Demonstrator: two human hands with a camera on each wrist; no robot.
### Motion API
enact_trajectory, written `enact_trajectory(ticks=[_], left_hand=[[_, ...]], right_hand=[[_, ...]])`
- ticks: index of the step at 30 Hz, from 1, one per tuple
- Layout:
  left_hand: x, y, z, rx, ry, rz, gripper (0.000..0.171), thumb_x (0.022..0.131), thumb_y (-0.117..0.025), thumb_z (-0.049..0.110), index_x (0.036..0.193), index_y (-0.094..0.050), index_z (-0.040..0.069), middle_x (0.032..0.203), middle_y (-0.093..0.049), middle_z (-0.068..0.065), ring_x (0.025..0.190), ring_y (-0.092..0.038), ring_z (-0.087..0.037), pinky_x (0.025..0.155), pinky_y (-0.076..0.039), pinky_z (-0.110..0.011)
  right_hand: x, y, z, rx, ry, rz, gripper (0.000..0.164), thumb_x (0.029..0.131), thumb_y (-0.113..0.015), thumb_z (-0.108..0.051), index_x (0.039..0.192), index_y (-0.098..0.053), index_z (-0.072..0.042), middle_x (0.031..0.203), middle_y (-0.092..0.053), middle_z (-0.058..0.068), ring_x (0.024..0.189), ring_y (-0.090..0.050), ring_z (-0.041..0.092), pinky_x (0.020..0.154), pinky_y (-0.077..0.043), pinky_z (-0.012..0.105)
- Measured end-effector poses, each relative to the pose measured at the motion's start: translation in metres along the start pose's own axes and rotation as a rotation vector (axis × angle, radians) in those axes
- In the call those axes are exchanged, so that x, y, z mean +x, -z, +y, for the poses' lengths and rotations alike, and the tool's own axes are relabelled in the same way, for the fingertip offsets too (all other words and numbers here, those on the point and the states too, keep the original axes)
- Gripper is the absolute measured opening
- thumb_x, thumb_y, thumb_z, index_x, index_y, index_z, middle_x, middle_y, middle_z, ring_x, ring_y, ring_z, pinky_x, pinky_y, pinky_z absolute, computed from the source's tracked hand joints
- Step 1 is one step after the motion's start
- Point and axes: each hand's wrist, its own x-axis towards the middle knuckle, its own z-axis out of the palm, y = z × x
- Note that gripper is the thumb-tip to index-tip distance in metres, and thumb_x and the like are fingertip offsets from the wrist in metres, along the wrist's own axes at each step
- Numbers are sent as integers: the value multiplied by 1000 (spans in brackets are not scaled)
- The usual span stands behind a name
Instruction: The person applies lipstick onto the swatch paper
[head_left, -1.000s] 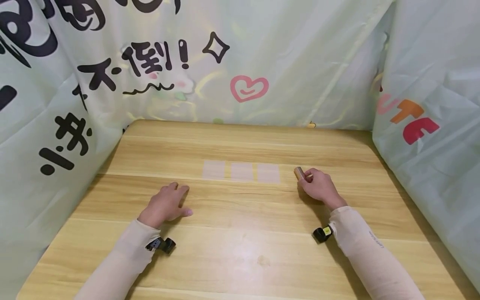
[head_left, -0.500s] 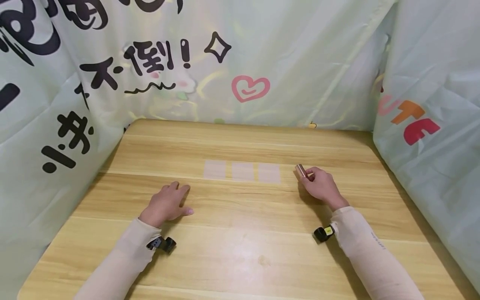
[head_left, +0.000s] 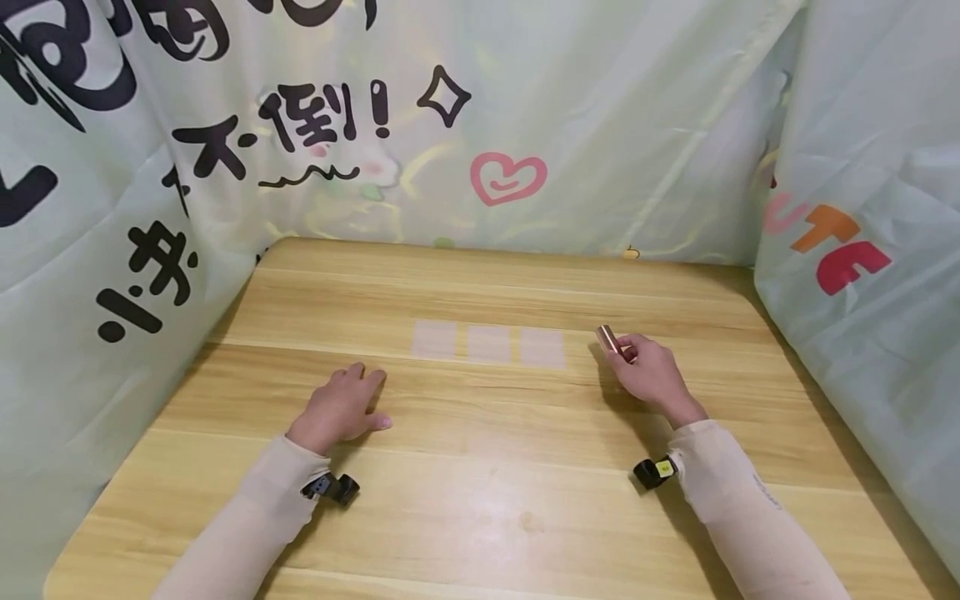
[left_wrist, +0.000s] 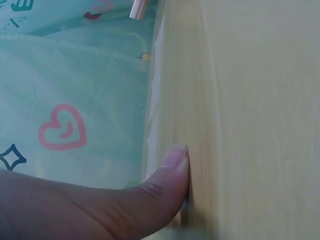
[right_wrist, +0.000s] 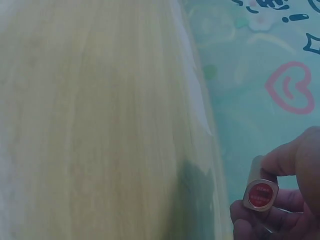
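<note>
The right hand [head_left: 651,375] pinches a coppery tube [head_left: 607,337], which juts out past thumb and fingers toward the far edge of the desk [head_left: 450,517]. The left hand [head_left: 343,407], fingers spread, is nearer the left edge.

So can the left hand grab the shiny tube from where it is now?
Probably not without moving over: the left hand is off to the left, and the right hand holds the shiny tube. But one end pokes out, and nothing seems to block the way.
</note>
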Motion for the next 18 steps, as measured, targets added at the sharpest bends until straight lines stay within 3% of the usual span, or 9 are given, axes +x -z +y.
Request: enact_trajectory(ticks=[7, 18], left_hand=[[-1, -2, 1, 10, -4, 7, 76, 83, -74, 43, 140, -46, 1, 139, -39, -34, 120, -44, -53, 79, -50, -63], [-1, -2, 0, 2, -14, 3, 73, 86, -73, 41, 141, -46, 2, 142, -37, -34, 122, -42, -53, 82, -49, -63]], right_hand=[[-3, 2, -5, -15, 42, 26, 37, 97, -57, -22, 118, -59, 8, 95, -67, 20, 79, -62, 28, 62, -49, 33], [-5, 3, -13, -4, 56, 18, 38, 97, -57, -22, 119, -58, 9, 97, -66, 20, 86, -61, 32, 66, -50, 36]])
